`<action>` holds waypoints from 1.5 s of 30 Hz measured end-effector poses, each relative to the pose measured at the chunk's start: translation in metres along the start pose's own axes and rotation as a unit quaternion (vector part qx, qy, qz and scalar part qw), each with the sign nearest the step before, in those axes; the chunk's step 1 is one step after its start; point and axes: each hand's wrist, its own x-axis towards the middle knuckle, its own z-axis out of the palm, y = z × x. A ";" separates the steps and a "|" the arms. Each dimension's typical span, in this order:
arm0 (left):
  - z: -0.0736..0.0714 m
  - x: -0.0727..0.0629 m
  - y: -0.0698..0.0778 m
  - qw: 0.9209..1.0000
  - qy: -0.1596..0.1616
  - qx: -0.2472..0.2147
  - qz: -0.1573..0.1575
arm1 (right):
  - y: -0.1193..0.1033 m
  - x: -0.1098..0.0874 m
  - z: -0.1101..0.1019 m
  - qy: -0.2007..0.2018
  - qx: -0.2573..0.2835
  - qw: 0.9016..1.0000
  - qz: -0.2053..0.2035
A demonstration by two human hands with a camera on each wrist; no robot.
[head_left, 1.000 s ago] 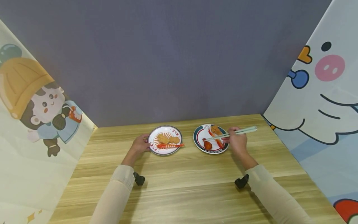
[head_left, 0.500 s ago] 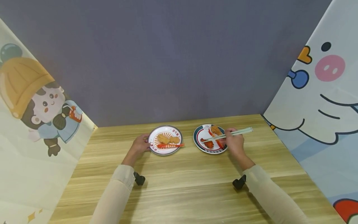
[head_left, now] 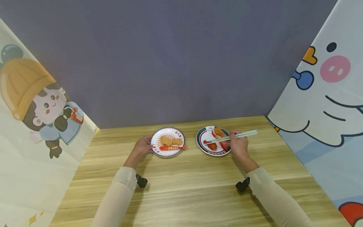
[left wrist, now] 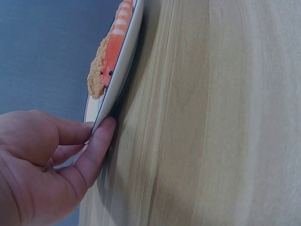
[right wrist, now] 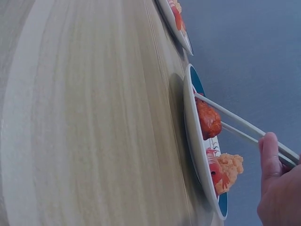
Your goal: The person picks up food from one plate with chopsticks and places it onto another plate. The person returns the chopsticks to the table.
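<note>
My left hand (head_left: pixel 141 146) pinches the near-left rim of a white patterned plate (head_left: pixel 155 137), thumb above and fingers below in the left wrist view. That plate bears two golden fried pieces (head_left: pixel 177 142) and a red-striped shrimp (left wrist: pixel 115 47). My right hand (head_left: pixel 239 144) grips pale green chopsticks (head_left: pixel 246 133). Their tips reach over the second plate (head_left: pixel 202 147), white with a dark green rim, at a reddish-brown chicken drumstick (right wrist: pixel 208 120). One stick passes on each side of it; whether they squeeze it I cannot tell. A shrimp (right wrist: pixel 214 167) and a fried piece (right wrist: pixel 230 170) lie beside it.
Both plates stand toward the back of a wood-grain table (head_left: pixel 181 189), a small gap between them. A grey panel (head_left: pixel 181 63) rises behind. Cartoon-printed panels flank the table on the left (head_left: pixel 31 176) and right (head_left: pixel 317 167).
The right hand has shifted slightly left, bringing the chopstick tips farther across the drumstick, which now lies more level on its plate. The left hand and its plate have stayed put.
</note>
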 end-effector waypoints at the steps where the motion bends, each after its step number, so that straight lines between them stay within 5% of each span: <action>1: 0.000 0.000 0.000 1.000 0.000 0.000 -0.001 | 0.000 0.000 0.000 0.001 -0.002 1.000 0.001; 17: -0.001 0.000 0.002 1.000 0.004 0.009 0.001 | -0.008 0.007 0.000 0.041 0.086 0.995 0.014; 34: -0.001 0.001 0.001 1.000 -0.002 -0.012 -0.005 | -0.023 0.004 0.004 0.037 0.103 0.994 0.010; 45: -0.001 0.002 0.001 1.000 -0.001 -0.011 -0.009 | -0.031 0.005 0.027 0.031 0.144 0.989 0.008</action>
